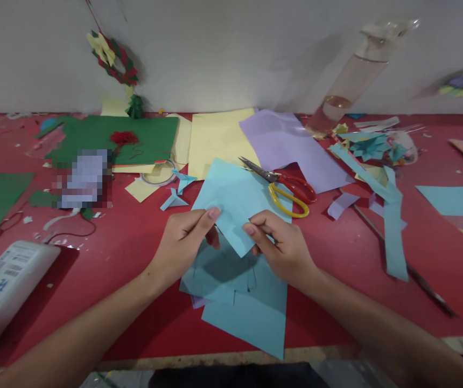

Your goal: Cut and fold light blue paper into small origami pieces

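My left hand (193,231) and my right hand (275,240) pinch a square of light blue paper (235,229) between thumbs and fingers, one at each side corner. The square is held up with one corner pointing toward me. Beneath it, more light blue paper sheets (255,318) lie stacked on the red table (142,307). Scissors with one red and one yellow handle (280,186) rest just beyond my right hand, partly on the blue paper. Two small folded blue paper pieces (174,200) lie past my left hand.
Yellow paper (219,137), purple paper (292,145) and green paper (154,134) line the back. A tape roll (145,178) sits left of centre. On the right are a clear bottle (348,86), blue strips (393,237) and a thin stick (425,288). A white box (9,285) lies at left.
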Motion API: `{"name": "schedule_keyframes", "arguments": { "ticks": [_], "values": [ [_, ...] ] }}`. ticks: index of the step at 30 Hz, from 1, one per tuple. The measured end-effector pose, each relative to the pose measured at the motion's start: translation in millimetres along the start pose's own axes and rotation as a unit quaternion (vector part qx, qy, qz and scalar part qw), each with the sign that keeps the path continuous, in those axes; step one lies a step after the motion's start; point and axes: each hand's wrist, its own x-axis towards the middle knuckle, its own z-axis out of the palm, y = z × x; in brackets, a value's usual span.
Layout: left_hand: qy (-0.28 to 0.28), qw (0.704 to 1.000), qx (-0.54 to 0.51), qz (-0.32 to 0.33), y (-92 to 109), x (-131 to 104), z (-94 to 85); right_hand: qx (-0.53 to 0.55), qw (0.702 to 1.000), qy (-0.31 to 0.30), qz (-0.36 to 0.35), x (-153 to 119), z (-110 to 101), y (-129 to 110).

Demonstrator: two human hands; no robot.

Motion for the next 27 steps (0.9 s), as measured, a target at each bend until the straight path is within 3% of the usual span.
{"name": "schedule_keyframes", "arguments": {
  "ticks": [7,11,16,20,24,27],
  "values": [
    [-0.016,0.996,-0.085,-0.006,1,1,-1.4,-0.001,1.0,-0.009,-0.004,1,-1,-1],
    [-0.037,0.985,-0.164,-0.048,-4,3,-2.2,-0.006,1.0,-0.004,-0.018,1,-1,-1],
    [-0.101,0.962,-0.233,-0.102,-6,8,-2.1,-0.035,0.995,0.06,-0.077,3,-1,2],
    [-0.161,0.949,-0.255,-0.086,-6,8,-0.6,-0.046,0.978,0.106,-0.172,8,-3,4],
    [-0.157,0.934,-0.313,-0.066,-9,5,0.0,-0.043,0.976,0.115,-0.177,10,-4,6],
    [-0.156,0.94,-0.298,-0.063,-10,5,-0.3,-0.05,0.978,0.111,-0.169,10,-4,7]
  ]
}}
